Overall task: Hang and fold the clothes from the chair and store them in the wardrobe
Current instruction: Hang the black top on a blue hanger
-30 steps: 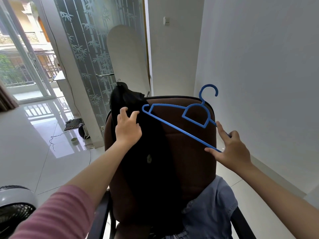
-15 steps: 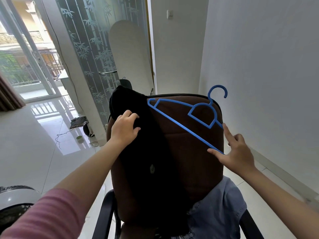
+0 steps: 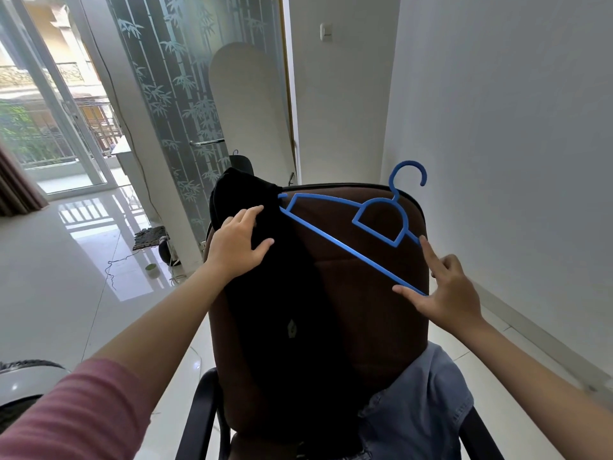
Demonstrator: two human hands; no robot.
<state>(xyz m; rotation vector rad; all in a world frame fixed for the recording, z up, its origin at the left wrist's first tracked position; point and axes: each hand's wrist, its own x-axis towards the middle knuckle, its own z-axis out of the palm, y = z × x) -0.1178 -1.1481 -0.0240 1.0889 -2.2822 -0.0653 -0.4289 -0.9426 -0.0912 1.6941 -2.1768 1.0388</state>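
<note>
The black garment point(image 3: 265, 293) hangs over the back of the brown chair point(image 3: 371, 293), bunched at its top corner at about ten o'clock; the left hand point(image 3: 237, 247) rests on that bunch with fingers spread and only lightly curved, pressing the cloth rather than clasping it; the right hand point(image 3: 441, 290), at three o'clock, pinches the lower end of the blue hanger point(image 3: 348, 254) between thumb and forefinger; the hanger's far tip touches the garment's edge at eleven o'clock; a denim garment point(image 3: 421, 403) lies on the seat at five o'clock; likely risks: so thin a pinch lets the hanger twist or drop, and the tip may snag outside the neck opening, dragging the cloth off the chair.
</note>
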